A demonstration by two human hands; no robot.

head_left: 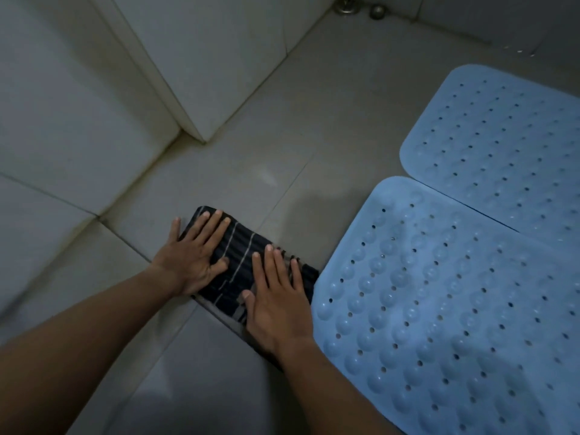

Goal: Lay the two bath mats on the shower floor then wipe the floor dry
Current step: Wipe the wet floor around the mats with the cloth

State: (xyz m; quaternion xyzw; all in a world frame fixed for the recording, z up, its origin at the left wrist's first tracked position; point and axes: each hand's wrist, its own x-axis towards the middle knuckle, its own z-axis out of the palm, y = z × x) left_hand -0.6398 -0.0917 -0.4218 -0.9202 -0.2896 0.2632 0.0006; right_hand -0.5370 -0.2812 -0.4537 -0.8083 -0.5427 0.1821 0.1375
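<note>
Both hands, left (191, 255) and right (276, 304), press flat-fingered on a dark striped ribbed cloth (243, 255) at centre; two blue studded, perforated rubber mats (439, 309) (502, 146) lie right on glossy floor tiles (282, 136).

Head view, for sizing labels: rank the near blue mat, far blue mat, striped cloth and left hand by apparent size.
1. near blue mat (nearer the camera; both mats cropped, so unsure)
2. far blue mat
3. striped cloth
4. left hand
</note>
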